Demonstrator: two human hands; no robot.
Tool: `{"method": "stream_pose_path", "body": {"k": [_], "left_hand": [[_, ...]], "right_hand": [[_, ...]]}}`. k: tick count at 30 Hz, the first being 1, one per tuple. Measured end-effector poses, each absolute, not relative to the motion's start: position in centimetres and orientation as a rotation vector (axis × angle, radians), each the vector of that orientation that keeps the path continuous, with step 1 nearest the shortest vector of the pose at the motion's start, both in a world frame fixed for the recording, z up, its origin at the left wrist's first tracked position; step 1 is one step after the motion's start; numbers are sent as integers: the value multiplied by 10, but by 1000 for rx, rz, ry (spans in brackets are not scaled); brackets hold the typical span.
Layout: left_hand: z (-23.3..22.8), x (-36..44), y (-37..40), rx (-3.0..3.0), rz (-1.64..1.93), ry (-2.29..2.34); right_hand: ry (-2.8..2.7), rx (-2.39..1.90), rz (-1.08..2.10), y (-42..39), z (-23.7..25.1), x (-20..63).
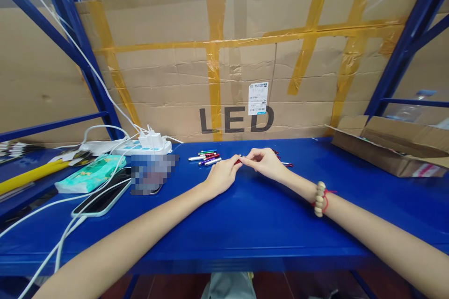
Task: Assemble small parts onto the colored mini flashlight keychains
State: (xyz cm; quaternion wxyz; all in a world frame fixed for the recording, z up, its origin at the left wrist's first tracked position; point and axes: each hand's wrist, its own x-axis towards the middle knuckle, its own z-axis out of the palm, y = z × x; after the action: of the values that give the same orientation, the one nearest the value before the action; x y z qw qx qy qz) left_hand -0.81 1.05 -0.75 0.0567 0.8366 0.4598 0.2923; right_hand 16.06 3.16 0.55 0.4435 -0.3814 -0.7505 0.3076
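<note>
1. Two hands meet mid-bench over one small red pen-like stick; left hand and right hand each pinch an end, fingers narrow.
2. Risk, as I judge it: the stick is thin and held only at the fingertips, so it could slip and roll among the loose coloured sticks just beside it.
3. White charging cables trail across the blue metal bench; a left forearm could snag them.
4. Open brown cardboard box at right; contents unclear.
</note>
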Motion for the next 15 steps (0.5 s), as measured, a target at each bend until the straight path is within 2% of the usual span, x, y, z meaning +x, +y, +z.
{"method": "stream_pose_path", "body": {"k": [3, 15], "left_hand": [[-7, -8, 11, 2528, 886, 1401], [-8, -10, 16, 2451, 1013, 1304]], "right_hand": [[-1887, -967, 700, 33, 6, 162], [-1833, -1032, 892, 33, 9, 166]]}}
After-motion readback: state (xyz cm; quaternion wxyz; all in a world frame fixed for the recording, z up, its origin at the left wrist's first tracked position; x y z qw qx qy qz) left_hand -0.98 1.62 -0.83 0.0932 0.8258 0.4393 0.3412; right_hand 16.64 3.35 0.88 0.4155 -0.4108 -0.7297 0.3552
